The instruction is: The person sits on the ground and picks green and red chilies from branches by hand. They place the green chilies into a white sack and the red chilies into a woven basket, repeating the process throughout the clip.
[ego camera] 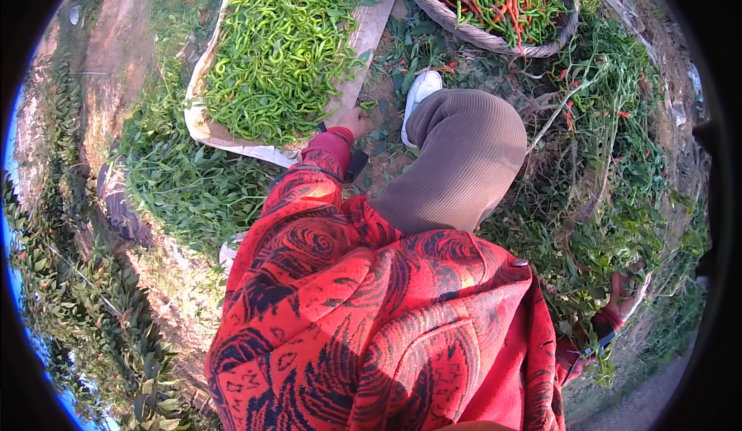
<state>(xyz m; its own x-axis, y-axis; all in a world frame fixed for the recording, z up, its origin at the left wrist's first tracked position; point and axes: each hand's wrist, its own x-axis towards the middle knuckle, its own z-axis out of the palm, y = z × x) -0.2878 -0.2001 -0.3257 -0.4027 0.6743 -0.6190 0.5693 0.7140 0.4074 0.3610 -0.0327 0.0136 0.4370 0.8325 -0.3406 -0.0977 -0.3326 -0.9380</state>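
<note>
My left hand [352, 122] rests at the near right corner of a cloth-lined container, with a small green piece of pepper or leaf just beyond its fingers; its grip is hard to make out. Green chili peppers [284, 54] fill that container [197, 121]. At the lower right, my right hand [624, 293] is closed round a pale stem of an uprooted, leafy pepper plant [617, 257], partly hidden by leaves. A round woven basket [487, 39] at the top holds red and green chili peppers [507, 2].
Pulled pepper plants with roots and some red peppers [579, 158] lie heaped on my right. Leafy cuttings [191, 181] lie beside the container on the left. A white shoe [426, 92] stands on leaf-strewn soil. A dark rounded object [119, 205] sits further left.
</note>
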